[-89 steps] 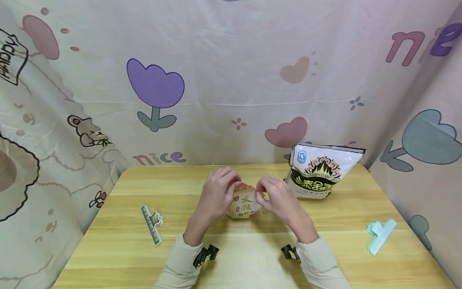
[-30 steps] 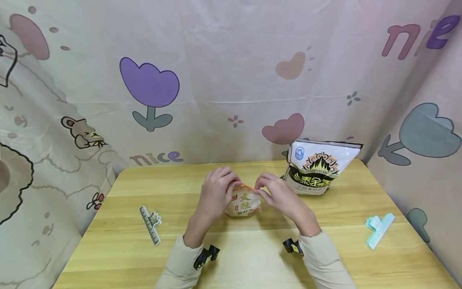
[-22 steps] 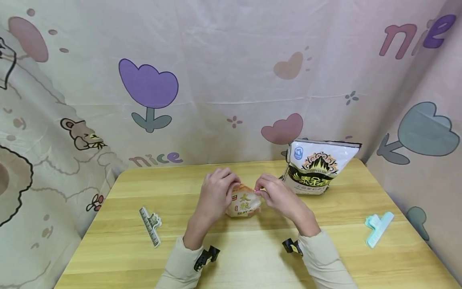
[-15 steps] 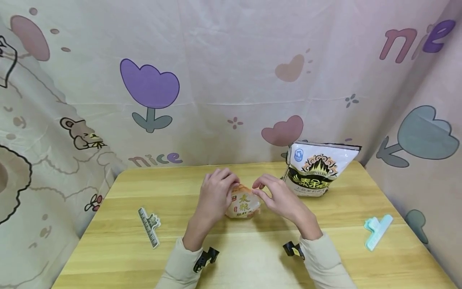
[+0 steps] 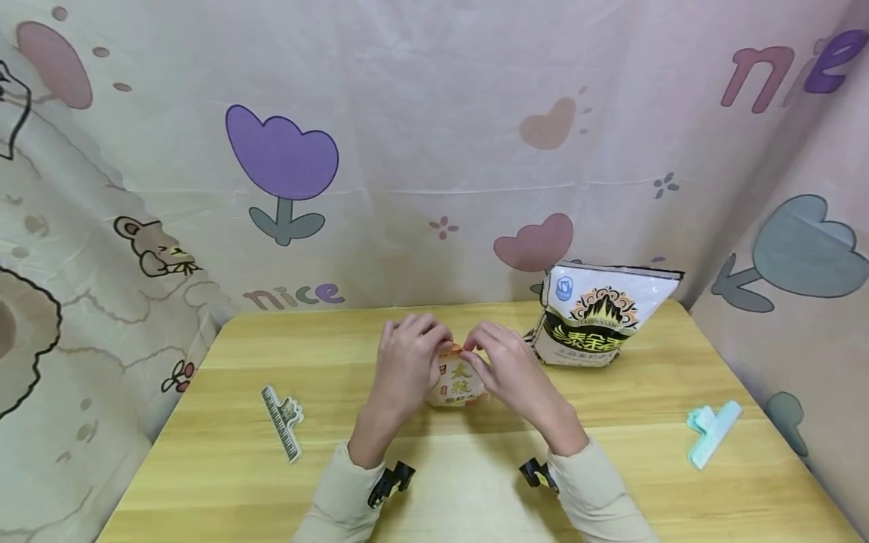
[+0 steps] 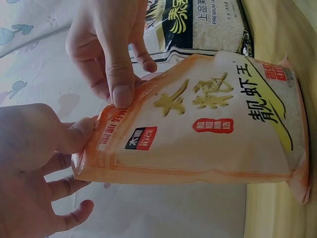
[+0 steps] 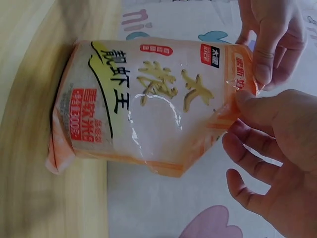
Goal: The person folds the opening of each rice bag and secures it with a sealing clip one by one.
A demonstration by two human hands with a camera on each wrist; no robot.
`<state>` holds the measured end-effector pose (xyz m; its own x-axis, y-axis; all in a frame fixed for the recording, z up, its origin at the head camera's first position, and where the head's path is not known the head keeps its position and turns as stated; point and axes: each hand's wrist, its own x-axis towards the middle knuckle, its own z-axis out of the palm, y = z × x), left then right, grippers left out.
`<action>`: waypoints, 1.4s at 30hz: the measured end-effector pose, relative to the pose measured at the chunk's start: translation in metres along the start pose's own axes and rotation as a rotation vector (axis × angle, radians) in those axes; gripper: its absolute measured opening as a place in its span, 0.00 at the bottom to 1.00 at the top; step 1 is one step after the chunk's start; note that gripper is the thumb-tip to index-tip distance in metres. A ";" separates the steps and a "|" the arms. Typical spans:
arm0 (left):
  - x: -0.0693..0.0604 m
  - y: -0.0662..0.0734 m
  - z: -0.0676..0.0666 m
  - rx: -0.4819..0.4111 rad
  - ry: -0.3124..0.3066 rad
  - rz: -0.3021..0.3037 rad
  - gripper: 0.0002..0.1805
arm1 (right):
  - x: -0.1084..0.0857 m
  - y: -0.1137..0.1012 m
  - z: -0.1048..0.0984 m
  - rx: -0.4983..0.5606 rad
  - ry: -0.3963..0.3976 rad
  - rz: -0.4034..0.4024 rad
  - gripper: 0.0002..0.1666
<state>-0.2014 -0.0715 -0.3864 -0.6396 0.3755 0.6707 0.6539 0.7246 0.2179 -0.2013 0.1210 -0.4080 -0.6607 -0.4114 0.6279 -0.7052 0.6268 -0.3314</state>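
A small orange-and-white bag of rice (image 5: 458,386) stands upright on the table, its printed front towards me. My left hand (image 5: 407,366) pinches the bag's top edge near the left corner, thumb in front. My right hand (image 5: 505,369) pinches the same edge close beside it, nearer the middle. In the right wrist view the bag's top right corner slopes down beside the right thumb (image 7: 255,104), and the right hand's other fingers are spread behind. Both thumbs press on the orange top strip in the left wrist view; the fingertips behind the bag are partly hidden.
A larger white-and-black rice bag (image 5: 587,317) stands behind to the right. A white clip with a piano-key print (image 5: 281,424) lies at the left, a mint-green clip (image 5: 713,434) at the right. A patterned curtain (image 5: 407,151) hangs behind the wooden table (image 5: 224,467).
The right hand has moved left along the bag's top edge, from the right corner to near the left hand. The left hand has kept its place. Both clips lie still.
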 end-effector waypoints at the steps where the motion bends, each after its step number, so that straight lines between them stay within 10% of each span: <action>1: 0.001 0.000 0.001 0.010 0.006 0.005 0.05 | 0.000 0.001 -0.001 -0.008 0.000 0.000 0.07; 42: -0.001 -0.001 0.003 0.087 0.035 0.019 0.05 | -0.016 0.020 -0.013 -0.047 -0.267 0.169 0.08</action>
<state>-0.2025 -0.0710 -0.3895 -0.6122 0.3701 0.6988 0.6268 0.7658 0.1436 -0.2019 0.1485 -0.4154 -0.8159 -0.4543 0.3576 -0.5714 0.7281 -0.3787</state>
